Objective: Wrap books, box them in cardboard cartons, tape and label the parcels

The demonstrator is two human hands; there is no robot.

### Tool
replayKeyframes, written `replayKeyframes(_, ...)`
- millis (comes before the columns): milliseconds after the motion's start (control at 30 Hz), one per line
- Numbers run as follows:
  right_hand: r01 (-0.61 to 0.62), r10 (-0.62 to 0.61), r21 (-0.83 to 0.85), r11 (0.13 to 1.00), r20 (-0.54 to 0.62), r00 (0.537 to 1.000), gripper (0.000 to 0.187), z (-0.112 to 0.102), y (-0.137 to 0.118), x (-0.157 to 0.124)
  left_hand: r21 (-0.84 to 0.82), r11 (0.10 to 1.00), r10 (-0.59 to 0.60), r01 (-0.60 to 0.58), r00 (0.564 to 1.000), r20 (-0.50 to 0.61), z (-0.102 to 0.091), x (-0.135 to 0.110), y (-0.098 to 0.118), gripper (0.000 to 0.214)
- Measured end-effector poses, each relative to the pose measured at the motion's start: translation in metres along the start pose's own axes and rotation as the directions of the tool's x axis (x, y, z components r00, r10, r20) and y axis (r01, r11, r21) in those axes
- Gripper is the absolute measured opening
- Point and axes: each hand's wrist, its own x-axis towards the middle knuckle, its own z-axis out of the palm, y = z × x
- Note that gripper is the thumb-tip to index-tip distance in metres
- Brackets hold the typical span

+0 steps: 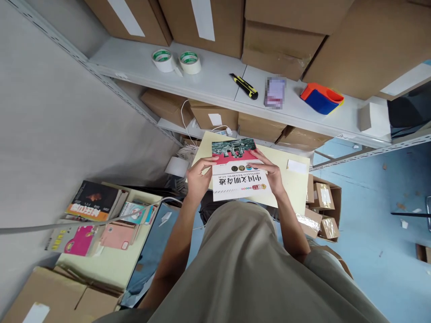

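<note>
A book [235, 179] with a white, pink and dark green cover is held in front of me, above a pale yellow table [296, 188]. Its printed title appears upside down from where I look. My left hand [199, 177] grips the left edge, thumb lying on the cover. At the right edge, my right hand [272, 174] is closed on the same book, with fingers across the cover. The undersides of both grips are hidden by the book. A small white slip [296, 166] lies on the table to the right.
On the shelf [215, 58] ahead are tape rolls [190, 63], a utility knife [244, 86], a blurred purple item [275, 92] and a red-and-blue tape dispenser [322, 98]. Stacked books [94, 202] occupy a left side table; a cable [128, 217] crosses there. Cardboard boxes [323, 197] stand right.
</note>
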Motion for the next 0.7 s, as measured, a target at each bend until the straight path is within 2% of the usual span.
replayKeyframes(133,0.016,-0.017,0.029,0.999,0.028,0.999,0.055,-0.001,0.004,-0.009,-0.029,0.998,-0.056,0.055,0.998,-0.031,-0.001,-0.008,-0.001,0.039)
replayKeyframes(233,-0.036,0.039,0.034,0.999,-0.089,0.995,0.071,0.002,0.013,-0.015,-0.051,0.992,-0.118,0.115,0.992,-0.052,-0.005,-0.014,-0.002,0.043)
replayKeyframes(300,-0.086,0.092,0.044,0.995,-0.17,0.981,0.077,0.005,0.02,-0.017,0.005,0.988,-0.152,0.152,0.988,-0.018,-0.01,-0.018,-0.002,0.042)
replayKeyframes(333,-0.101,0.11,0.053,0.993,-0.191,0.975,0.075,0.006,0.022,-0.018,0.045,0.985,-0.167,0.166,0.986,0.014,-0.013,-0.019,-0.001,0.04)
replayKeyframes(433,-0.113,0.12,0.045,0.993,-0.199,0.973,0.055,0.006,0.027,-0.017,0.099,0.976,-0.206,0.194,0.971,0.125,-0.021,-0.021,0.0,0.047)
replayKeyframes(500,-0.11,0.113,0.028,0.994,-0.167,0.979,0.055,0.004,0.026,-0.016,0.068,0.974,-0.224,0.215,0.961,0.164,-0.024,-0.021,0.0,0.052)
replayKeyframes(600,-0.119,0.121,0.03,0.992,-0.076,0.99,0.062,0.004,0.022,-0.015,0.049,0.969,-0.248,0.244,0.962,0.115,-0.023,-0.018,-0.001,0.052)
replayKeyframes(700,-0.186,0.187,0.018,0.982,-0.065,0.98,0.061,0.01,0.02,-0.014,0.102,0.954,-0.287,0.283,0.958,0.026,-0.017,-0.014,-0.003,0.044)
